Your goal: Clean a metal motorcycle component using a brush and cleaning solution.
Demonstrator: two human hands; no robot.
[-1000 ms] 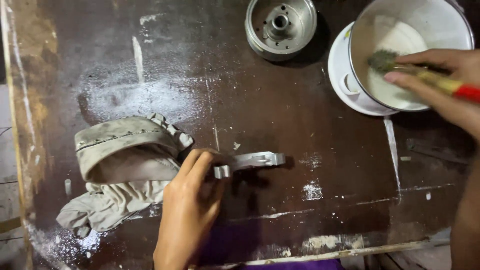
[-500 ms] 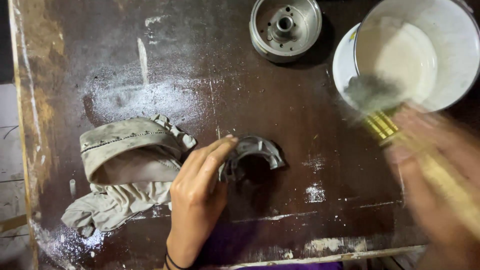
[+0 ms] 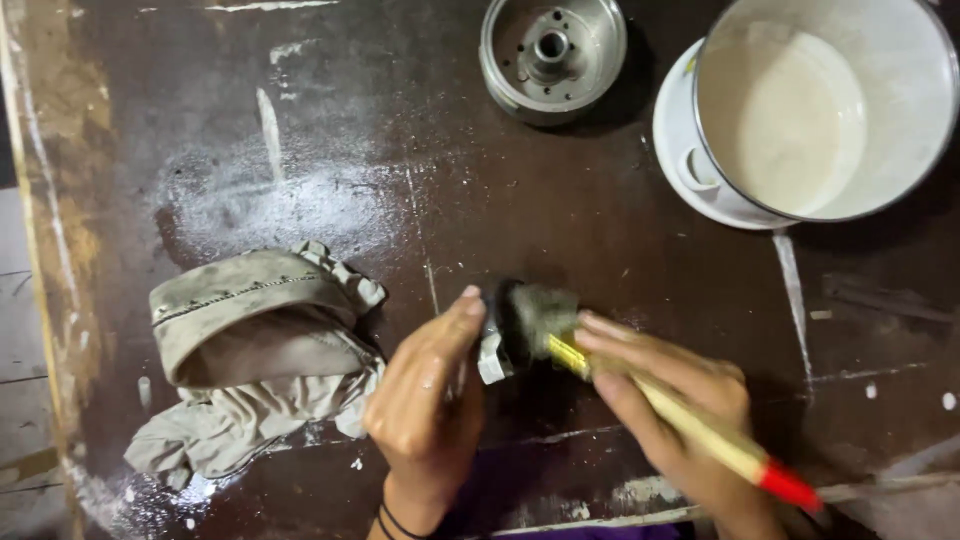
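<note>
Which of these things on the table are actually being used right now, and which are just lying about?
In use: left hand, metal part, right hand, paintbrush.

Lying about: rag, round metal drum, white bucket.

Dark stained table point(image 3: 560, 230) was occupied by crumpled rag point(image 3: 255, 350), metal drum point(image 3: 552, 55), white bowl point(image 3: 820, 105) on lid point(image 3: 685, 150).

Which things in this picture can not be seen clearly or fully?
Head view only:
- Small metal part: mostly hidden by the left hand and the brush bristles, so its shape is unclear.
- Brush handle: its middle is covered by the right hand.
- Metal bowl: cut off by the top and right edges.
- White lid under it: largely hidden by the bowl.
</note>
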